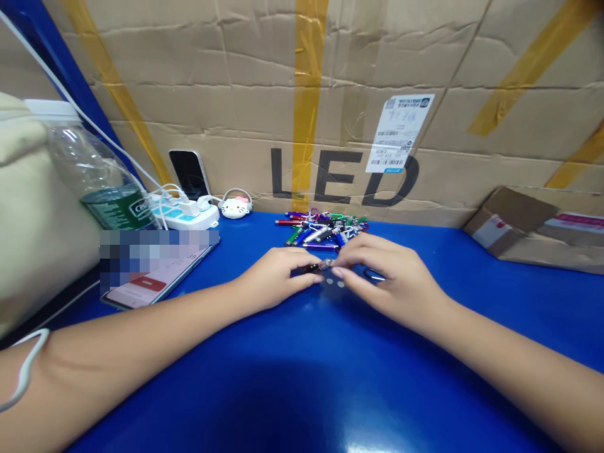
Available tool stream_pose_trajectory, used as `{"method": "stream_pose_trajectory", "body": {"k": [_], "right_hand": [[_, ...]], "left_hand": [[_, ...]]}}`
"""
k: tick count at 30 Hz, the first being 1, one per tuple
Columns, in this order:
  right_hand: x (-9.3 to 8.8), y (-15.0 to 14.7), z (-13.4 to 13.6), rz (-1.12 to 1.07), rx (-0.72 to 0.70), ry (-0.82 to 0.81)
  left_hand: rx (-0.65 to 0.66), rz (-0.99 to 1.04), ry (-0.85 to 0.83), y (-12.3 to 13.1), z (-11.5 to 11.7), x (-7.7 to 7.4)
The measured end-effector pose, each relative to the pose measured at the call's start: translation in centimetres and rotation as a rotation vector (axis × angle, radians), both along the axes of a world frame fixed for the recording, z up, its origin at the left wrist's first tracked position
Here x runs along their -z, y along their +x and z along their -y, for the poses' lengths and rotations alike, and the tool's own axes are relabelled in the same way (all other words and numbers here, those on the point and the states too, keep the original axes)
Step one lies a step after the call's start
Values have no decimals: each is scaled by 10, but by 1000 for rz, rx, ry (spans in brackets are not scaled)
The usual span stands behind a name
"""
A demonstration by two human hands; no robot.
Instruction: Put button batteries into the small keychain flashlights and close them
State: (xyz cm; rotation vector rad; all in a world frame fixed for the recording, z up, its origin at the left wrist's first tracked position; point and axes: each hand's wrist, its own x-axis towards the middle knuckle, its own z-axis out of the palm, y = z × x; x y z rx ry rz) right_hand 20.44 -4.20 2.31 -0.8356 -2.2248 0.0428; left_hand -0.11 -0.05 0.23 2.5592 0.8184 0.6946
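My left hand (278, 274) pinches a small dark keychain flashlight (312, 268) between thumb and fingers, its shiny end pointing right. At that end, the thumb and fingertips of my right hand (384, 267) are drawn together; whatever they hold is too small to make out. Just below the fingertips, two small round silvery discs (335, 283) lie on the blue tabletop (302, 352). A dark, glossy piece (374, 274) shows partly under my right palm. Behind both hands lies a pile of metal keychain flashlights (321, 233) in several colours, with clips.
A large cardboard box (226, 94) stands along the back. On the left are a phone (165, 277), a power strip (198, 217), a second phone (189, 173), a white cat-shaped case (236, 207) and a plastic bottle (94, 157). A small carton (519, 220) sits at right.
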Motion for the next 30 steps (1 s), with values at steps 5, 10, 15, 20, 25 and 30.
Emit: {"method": "stream_pose_trajectory", "body": {"k": [5, 10, 15, 20, 25, 30], "right_hand": [[-18, 19, -8, 190, 235, -152], [-15, 28, -14, 409, 214, -349], [7, 13, -12, 404, 160, -273], [19, 1, -16, 350, 217, -226], [20, -1, -20, 386, 247, -253], [27, 1, -20, 364, 225, -173]], "left_hand": [[-29, -4, 8, 0, -1, 2], [-69, 28, -30, -1, -1, 3], [-60, 11, -23, 0, -1, 3], [3, -14, 32, 1, -3, 5], [9, -14, 42, 0, -3, 5], [-5, -18, 37, 0, -2, 4]]}}
